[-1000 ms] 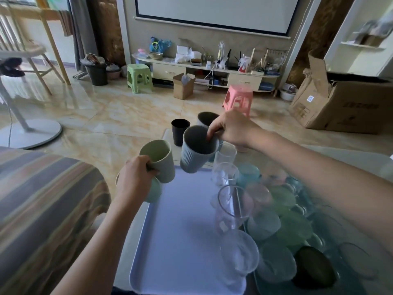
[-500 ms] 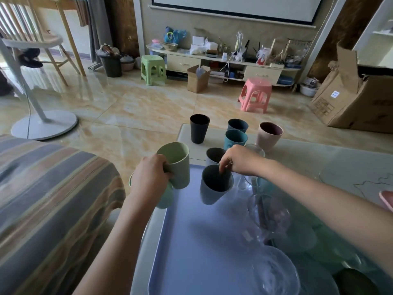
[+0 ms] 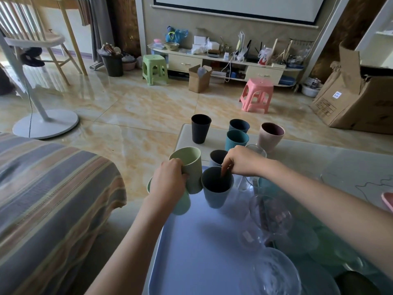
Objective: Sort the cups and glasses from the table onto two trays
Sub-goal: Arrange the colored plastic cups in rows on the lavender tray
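Observation:
My left hand [image 3: 169,184] grips a light green cup [image 3: 189,165] at the far left corner of the lilac tray [image 3: 195,252]; a mint cup [image 3: 180,204] stands partly hidden below that hand. My right hand [image 3: 242,160] pinches the rim of a grey-blue cup [image 3: 215,188], fingers inside it, at the tray's far end. Another grey cup [image 3: 218,157] stands just behind. Farther back on the table are a black cup [image 3: 201,128], two teal cups [image 3: 236,139], and a pink cup [image 3: 271,136]. Clear glasses [image 3: 269,218] line the tray's right side.
A green-tinted tray area [image 3: 306,239] with glasses lies under my right forearm. A striped sofa arm [image 3: 49,188] is at the left. Beyond the table lie the tiled floor, a pink stool [image 3: 257,94], a green stool [image 3: 154,68] and a cardboard box [image 3: 357,103].
The right hand has brought the grey-blue cup down and toward me onto the tray's far end. The left hand kept the green cup almost in place. The camera tilted up.

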The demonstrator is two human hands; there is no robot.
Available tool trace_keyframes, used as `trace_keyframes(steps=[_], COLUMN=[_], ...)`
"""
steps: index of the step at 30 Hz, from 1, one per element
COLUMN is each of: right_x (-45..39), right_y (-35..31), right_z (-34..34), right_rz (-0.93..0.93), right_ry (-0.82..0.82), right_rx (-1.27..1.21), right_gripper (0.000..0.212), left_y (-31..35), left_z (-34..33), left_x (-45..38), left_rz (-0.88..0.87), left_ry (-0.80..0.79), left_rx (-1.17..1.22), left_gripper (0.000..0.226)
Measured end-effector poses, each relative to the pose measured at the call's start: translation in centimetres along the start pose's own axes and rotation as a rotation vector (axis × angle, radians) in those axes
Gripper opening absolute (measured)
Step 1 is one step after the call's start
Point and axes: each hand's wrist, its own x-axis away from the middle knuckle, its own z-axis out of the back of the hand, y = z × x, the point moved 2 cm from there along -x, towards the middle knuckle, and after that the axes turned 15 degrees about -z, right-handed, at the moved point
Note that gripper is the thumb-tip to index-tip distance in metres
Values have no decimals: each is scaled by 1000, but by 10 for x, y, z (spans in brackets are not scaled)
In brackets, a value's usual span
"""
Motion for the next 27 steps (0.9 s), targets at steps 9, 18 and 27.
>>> trace_keyframes(steps=[9,18,27], right_x=[18,21,-3], right_y=[-22,-30,-2], right_z=[-9,-9,12], right_rz=[17,48,-155], right_ry=[43,-11,8], right_rx=[-124,-250,-158], right_gripper=[36,31,20], left_y=[6,-1,-13], left_z=[-16,-27,-9], left_x=[6,2,-6], left_rz=[262,185,176], left_ry=[-28,-35,19], left_rx=[247,106,109], left_gripper=[38,19,10])
